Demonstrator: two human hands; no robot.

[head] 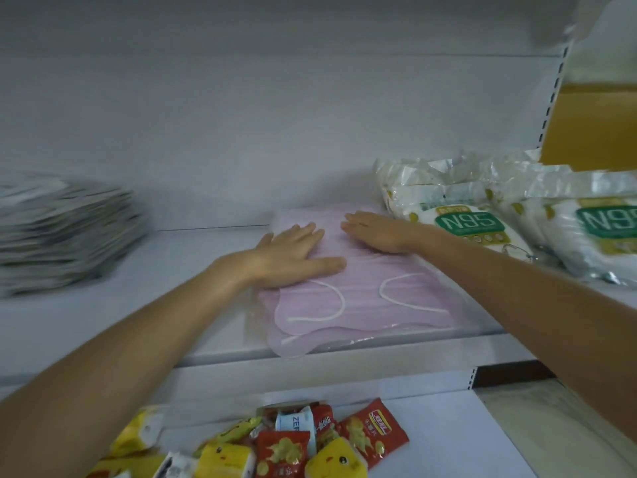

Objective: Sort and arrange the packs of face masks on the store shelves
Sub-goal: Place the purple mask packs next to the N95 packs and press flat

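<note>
Directly under both hands in the head view lay the pink mask pack point(362, 298), flat on the shelf point(172, 305), its long axis running from the front lip back toward the rear wall. The left hand point(293, 257) and right hand point(375, 234) pressed flat on its far half, fingers straight, gripping nothing. The right hand sat farther back, just beside the N95 packs point(482, 222), so any squaring-up probably called for a nudge from there.

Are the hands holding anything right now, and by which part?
Nothing is gripped. The left hand and right hand both lie flat, fingers straight, on the top face of the pink mask pack, toward its far end, on the shelf.
</note>
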